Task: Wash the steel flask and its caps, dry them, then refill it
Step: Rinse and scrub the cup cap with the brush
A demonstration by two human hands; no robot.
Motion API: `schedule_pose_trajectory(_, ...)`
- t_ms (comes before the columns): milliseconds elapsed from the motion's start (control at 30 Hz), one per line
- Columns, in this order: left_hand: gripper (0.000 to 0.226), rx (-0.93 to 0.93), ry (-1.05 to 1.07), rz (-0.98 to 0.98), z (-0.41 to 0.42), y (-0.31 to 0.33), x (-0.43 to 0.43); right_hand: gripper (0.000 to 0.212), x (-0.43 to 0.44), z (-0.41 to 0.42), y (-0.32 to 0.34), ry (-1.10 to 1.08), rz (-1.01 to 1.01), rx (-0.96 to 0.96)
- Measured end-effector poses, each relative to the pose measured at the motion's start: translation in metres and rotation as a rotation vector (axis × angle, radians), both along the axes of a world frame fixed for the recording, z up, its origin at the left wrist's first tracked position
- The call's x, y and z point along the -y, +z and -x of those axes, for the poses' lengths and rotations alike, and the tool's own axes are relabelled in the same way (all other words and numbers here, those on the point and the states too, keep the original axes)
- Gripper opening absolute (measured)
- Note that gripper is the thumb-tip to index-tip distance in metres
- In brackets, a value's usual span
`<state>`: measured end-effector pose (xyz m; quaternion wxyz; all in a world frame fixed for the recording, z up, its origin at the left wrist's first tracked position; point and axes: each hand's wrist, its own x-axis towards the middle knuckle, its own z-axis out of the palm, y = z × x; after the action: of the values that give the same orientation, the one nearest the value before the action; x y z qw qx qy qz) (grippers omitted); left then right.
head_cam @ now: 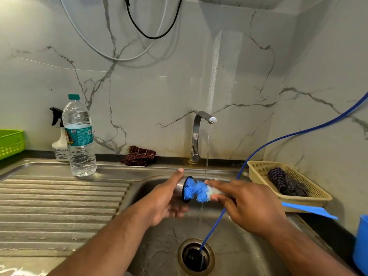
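Over the steel sink (235,253), my left hand (169,198) grips a small steel cap (180,186) with a dark rim, its opening turned to the right. My right hand (247,204) holds a blue and white bottle brush (196,191), whose bristles press against the cap's mouth. The tap (199,136) is running, and its thin stream falls onto the brush. The flask body is not in view.
A clear plastic water bottle (79,136) and a spray bottle (59,144) stand on the ribbed drainboard (59,206). A folded maroon cloth (139,155) lies by the wall. A beige basket (288,182) holds a dark cloth. A blue hose (264,146) runs into the drain (196,255). A green basket (11,143) stands at the far left.
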<state>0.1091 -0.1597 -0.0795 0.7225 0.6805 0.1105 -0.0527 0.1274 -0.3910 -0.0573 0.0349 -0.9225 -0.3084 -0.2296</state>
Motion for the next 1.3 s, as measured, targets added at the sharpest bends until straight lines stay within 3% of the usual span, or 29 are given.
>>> schedule_pose_trajectory(67,0.068,-0.028,-0.109,-0.044,0.003,-0.002,-0.003,0.050,0.000,-0.001,0.000,-0.031,-0.009,-0.005)
schedule_pose_trajectory(167,0.044,0.090,-0.131,-0.050,0.001,-0.001,-0.006,0.044,0.001,-0.004,-0.001,-0.097,-0.102,-0.194)
schedule_pose_trajectory(267,0.044,0.176,-0.150,0.127,0.000,0.000,-0.008,0.043,0.001,-0.008,-0.003,-0.109,-0.199,-0.313)
schedule_pose_trajectory(400,0.038,0.223,-0.021,0.355,-0.002,0.005,-0.008,0.045,0.002,-0.003,0.001,-0.039,-0.104,-0.227)
schedule_pose_trajectory(433,0.039,0.217,0.028,0.352,-0.004,0.006,-0.007,0.047,0.001,-0.002,0.001,-0.012,-0.067,-0.184)
schedule_pose_trajectory(500,0.046,0.160,0.064,0.161,-0.004,0.004,-0.009,0.051,-0.001,0.001,0.004,0.018,-0.001,-0.143)
schedule_pose_trajectory(567,0.061,0.040,-0.021,-0.101,0.000,-0.001,-0.010,0.049,-0.001,0.001,0.003,0.007,0.022,-0.113)
schedule_pose_trajectory(633,0.063,0.008,-0.098,-0.191,0.001,-0.005,-0.011,0.045,-0.001,-0.002,0.002,-0.038,-0.009,-0.152)
schedule_pose_trajectory(767,0.030,0.191,-0.111,-0.112,-0.005,-0.005,-0.011,0.041,0.003,-0.012,-0.005,-0.112,-0.144,-0.336)
schedule_pose_trajectory(933,0.052,0.191,0.065,0.193,-0.009,0.000,-0.015,0.042,0.003,-0.008,-0.001,-0.045,-0.004,-0.223)
schedule_pose_trajectory(1067,0.066,0.031,-0.030,-0.119,-0.004,-0.005,-0.015,0.045,-0.001,-0.004,-0.001,-0.010,0.060,-0.126)
schedule_pose_trajectory(1133,0.060,-0.012,-0.128,-0.134,-0.003,-0.009,-0.013,0.043,0.000,-0.005,-0.001,-0.070,0.021,-0.190)
schedule_pose_trajectory(1233,0.032,0.119,-0.188,-0.185,-0.008,-0.011,-0.015,0.038,0.003,-0.011,-0.005,-0.116,-0.128,-0.399)
schedule_pose_trajectory(1300,0.033,0.184,-0.169,-0.074,-0.010,-0.011,-0.017,0.039,0.005,-0.013,-0.005,-0.103,-0.157,-0.438)
